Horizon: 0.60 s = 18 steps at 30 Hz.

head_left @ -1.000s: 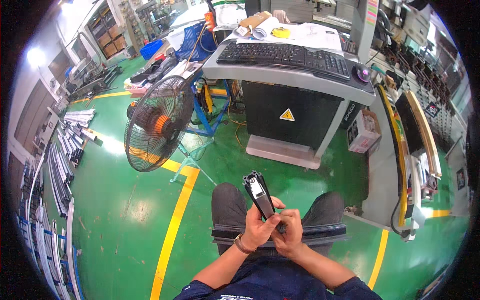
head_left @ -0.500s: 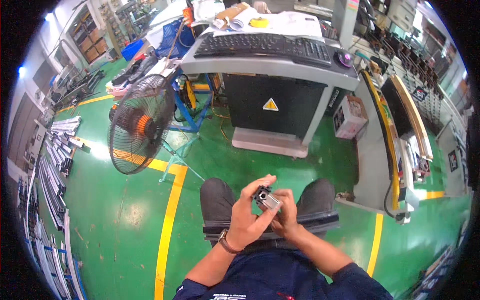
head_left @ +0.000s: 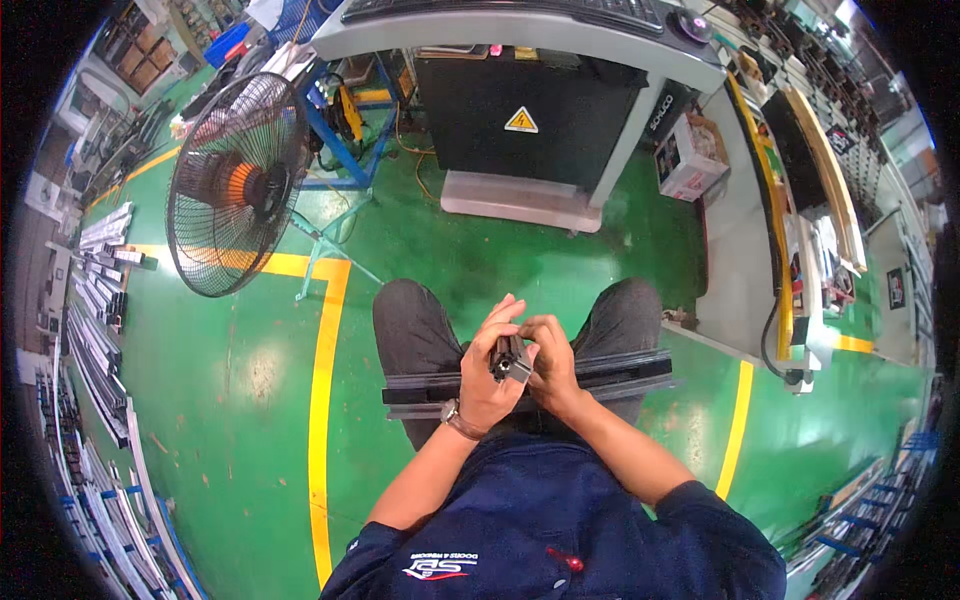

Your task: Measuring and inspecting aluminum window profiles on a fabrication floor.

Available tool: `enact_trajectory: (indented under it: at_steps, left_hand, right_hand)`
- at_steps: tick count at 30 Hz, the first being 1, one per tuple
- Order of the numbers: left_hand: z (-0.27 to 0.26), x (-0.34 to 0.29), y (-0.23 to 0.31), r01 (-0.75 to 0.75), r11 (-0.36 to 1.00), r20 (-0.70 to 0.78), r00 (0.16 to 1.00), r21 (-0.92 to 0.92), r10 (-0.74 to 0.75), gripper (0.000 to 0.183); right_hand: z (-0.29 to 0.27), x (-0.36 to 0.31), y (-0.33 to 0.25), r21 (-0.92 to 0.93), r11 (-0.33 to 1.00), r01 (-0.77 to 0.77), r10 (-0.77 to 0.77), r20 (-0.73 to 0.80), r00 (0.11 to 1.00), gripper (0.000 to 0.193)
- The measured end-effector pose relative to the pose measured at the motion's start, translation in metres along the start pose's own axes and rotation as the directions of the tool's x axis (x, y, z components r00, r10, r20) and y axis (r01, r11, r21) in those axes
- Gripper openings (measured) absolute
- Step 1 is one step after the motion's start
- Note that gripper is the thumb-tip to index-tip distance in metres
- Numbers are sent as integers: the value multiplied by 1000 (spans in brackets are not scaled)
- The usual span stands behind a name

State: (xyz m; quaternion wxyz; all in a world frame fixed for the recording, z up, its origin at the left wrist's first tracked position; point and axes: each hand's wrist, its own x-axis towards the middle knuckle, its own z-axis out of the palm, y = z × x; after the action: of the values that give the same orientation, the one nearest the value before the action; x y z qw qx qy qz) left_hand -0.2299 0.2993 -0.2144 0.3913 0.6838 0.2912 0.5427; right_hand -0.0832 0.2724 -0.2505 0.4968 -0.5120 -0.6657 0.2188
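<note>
Above my lap, my left hand [head_left: 480, 385] is wrapped around a short black and silver metal fitting [head_left: 511, 360], with one end facing up and a round hole in that end. My right hand [head_left: 554, 370] pinches at the right side of the same fitting, its fingers bent and their tips partly hidden. Across my thighs, behind the hands, lie long dark profile bars [head_left: 625, 378] with grey edges. A watch [head_left: 455, 418] is on my left wrist.
A black pedestal fan [head_left: 235, 185] with an orange hub stands at the left front. Ahead is a grey console [head_left: 525, 130] with a keyboard on top. A white carton [head_left: 690, 160] sits beside it. Long metal profiles [head_left: 95, 340] lie along the far left.
The view has tilted downward, so the console and fan sit higher in the picture. The fitting has turned in my fingers, and my left hand has closed further around it.
</note>
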Motion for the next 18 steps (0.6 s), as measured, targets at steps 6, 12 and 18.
enact_trajectory:
  at_steps: [6, 12, 18]
  left_hand:
    - [2, -3, -2, -18, 999, 20, 1000, 48, 17, 53]
    - [0, -5, -2, -2, 999, 7, 1000, 40, 1, 53]
    - [-4, -1, -4, -36, 999, 32, 999, 41, 35, 53]
  right_hand:
    - [4, -8, 6, -19, 1000, -22, 22, -19, 1000, 42]
    - [7, -10, 4, -23, 999, -36, 35, -28, 999, 41]
    - [7, -11, 9, 4, 998, -57, 57, -11, 998, 44]
